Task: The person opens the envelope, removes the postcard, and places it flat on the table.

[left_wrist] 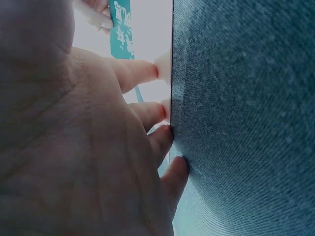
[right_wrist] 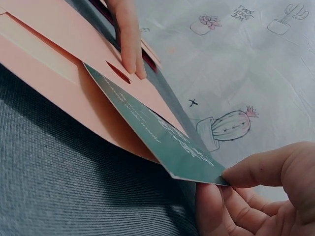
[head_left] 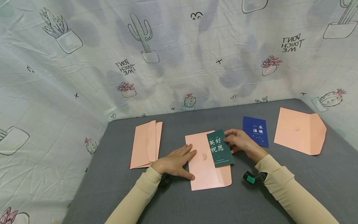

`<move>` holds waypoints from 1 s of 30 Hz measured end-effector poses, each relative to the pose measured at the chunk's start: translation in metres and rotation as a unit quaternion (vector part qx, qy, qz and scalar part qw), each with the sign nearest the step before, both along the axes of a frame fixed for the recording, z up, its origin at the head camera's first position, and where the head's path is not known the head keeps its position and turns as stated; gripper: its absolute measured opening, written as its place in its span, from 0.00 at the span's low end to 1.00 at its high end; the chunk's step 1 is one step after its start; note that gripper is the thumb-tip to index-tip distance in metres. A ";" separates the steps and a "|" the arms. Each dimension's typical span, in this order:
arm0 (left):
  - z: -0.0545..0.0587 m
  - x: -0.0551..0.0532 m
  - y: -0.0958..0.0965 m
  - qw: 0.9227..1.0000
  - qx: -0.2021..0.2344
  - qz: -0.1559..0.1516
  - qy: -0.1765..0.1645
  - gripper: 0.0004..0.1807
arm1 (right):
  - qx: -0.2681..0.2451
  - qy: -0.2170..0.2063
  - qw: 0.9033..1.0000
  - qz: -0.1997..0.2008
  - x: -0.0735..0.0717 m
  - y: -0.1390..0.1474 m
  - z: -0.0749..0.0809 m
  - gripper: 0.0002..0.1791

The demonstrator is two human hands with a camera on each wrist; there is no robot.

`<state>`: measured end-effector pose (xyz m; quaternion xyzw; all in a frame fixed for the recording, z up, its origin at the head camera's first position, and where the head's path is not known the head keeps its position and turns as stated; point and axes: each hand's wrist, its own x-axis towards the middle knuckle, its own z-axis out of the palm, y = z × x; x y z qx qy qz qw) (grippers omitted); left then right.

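Observation:
A pink envelope lies in the middle of the grey table, its flap side to the right. My left hand rests on the envelope's left edge with fingers spread. At the envelope's right side, my right hand pinches a dark green card with white characters by its far right corner. In the right wrist view, the thumb is on top of the green card and fingers are beneath it. The card slants, its left edge tucked under the envelope's front panel; how deep it reaches is hidden.
Several pink envelopes lie stacked at the left. A blue card lies beyond my right hand, and another pink envelope with its flap spread out lies at the far right. A patterned cloth hangs behind the table.

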<state>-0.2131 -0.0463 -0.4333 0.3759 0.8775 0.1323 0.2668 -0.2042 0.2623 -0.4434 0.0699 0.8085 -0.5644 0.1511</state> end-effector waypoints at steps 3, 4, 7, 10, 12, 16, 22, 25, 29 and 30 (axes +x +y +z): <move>0.000 0.000 0.000 1.000 -0.001 0.001 0.000 0.56 | 0.001 0.002 1.000 0.001 0.000 0.000 0.000 0.28; 0.000 0.000 0.000 1.000 -0.002 0.001 0.000 0.56 | 0.002 0.002 1.000 0.001 0.000 0.000 0.000 0.28; -0.001 0.000 0.000 1.000 -0.004 0.002 0.002 0.56 | 0.003 0.003 1.000 -0.002 0.001 0.000 0.001 0.28; -0.001 0.000 0.000 1.000 -0.004 0.004 0.002 0.56 | 0.001 0.003 1.000 -0.005 0.001 0.000 0.002 0.28; -0.001 0.000 0.001 1.000 -0.004 0.004 0.002 0.56 | 0.000 0.002 1.000 -0.007 0.000 0.001 0.002 0.28; 0.000 0.000 0.001 1.000 -0.004 0.003 0.002 0.56 | -0.001 0.001 1.000 -0.008 0.000 0.001 0.002 0.28; 0.001 0.001 0.001 1.000 -0.004 0.002 0.002 0.56 | -0.002 -0.002 1.000 -0.012 0.000 0.002 0.002 0.27; -0.001 0.001 0.001 1.000 -0.006 0.003 0.004 0.56 | -0.002 0.000 1.000 -0.013 0.001 0.002 0.002 0.27; -0.002 0.000 0.001 1.000 -0.010 0.003 0.006 0.57 | -0.002 0.005 1.000 -0.013 0.002 0.001 0.004 0.27; -0.002 0.000 0.001 1.000 -0.011 0.003 0.006 0.57 | -0.002 0.006 1.000 -0.013 0.002 0.001 0.004 0.27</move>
